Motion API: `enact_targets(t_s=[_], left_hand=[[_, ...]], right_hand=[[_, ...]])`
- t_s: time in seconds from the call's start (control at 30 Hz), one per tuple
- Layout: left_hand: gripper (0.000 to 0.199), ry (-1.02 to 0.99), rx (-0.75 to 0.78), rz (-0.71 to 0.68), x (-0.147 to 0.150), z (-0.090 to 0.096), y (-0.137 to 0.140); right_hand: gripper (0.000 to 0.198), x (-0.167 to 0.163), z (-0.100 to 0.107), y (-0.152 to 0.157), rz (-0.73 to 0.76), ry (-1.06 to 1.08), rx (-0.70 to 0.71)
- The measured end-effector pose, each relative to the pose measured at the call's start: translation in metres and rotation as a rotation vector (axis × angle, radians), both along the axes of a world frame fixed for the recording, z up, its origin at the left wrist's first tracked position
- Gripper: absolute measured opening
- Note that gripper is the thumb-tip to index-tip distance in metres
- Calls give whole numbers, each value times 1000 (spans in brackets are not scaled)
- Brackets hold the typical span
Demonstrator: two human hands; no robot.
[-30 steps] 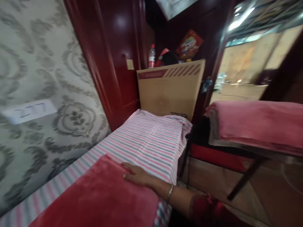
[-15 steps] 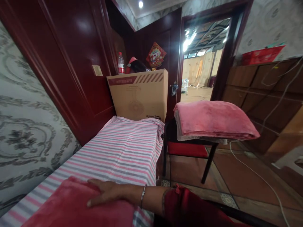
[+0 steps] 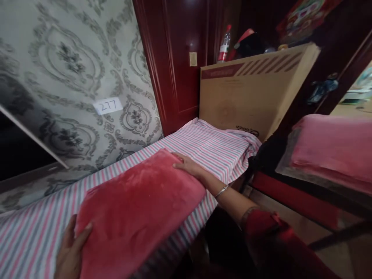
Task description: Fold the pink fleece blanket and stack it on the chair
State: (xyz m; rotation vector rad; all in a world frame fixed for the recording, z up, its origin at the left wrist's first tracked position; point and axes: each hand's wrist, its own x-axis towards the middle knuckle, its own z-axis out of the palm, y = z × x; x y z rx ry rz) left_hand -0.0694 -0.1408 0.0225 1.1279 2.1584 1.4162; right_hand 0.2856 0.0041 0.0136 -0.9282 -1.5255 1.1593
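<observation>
A folded red plush blanket lies on a pink, grey and white striped cloth that covers a table. My left hand is at the blanket's near left edge, its thumb over the top and its fingers along the side. At the far right corner, my right hand grips the edge, partly wrapped over it. A silver bracelet circles the right wrist. Some fingertips of both hands are hidden by the blanket.
Behind the cloth stands a large cardboard box with a plastic bottle on or behind its top. A folded pink blanket rests on a chair at right. A dark screen edges in at left; a paper marked 277 is on the wall.
My view has swung left and now takes in more of the wall. My left hand has come into sight at the blanket's left edge. The right hand is now at the far right corner.
</observation>
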Motion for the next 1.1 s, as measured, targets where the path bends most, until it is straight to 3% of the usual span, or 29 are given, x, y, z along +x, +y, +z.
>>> enact_targets(t_s=[0.13,0.3,0.43,0.77,0.93,1.0,1.1], left_hand=[[79,-281,-69,84,26,13,6],[77,-426,85,-94,70,41,4],[73,-503,135,-117,87,48,5],[72,-660,315,-126,82,39,9],[66,-782,481,-168,83,36,2],[56,-894,447,-193,89,28,-2],[38,-1148,166,-188,98,4,-6]], right_hand=[[80,28,9,-8,-31,-6,51],[75,58,19,-17,-152,-76,112],[70,74,28,-15,-165,-108,141],[67,73,52,8,-74,-97,261],[68,64,74,44,-32,-150,313],[68,59,75,61,-76,-200,290],[59,50,59,73,-296,-273,200]])
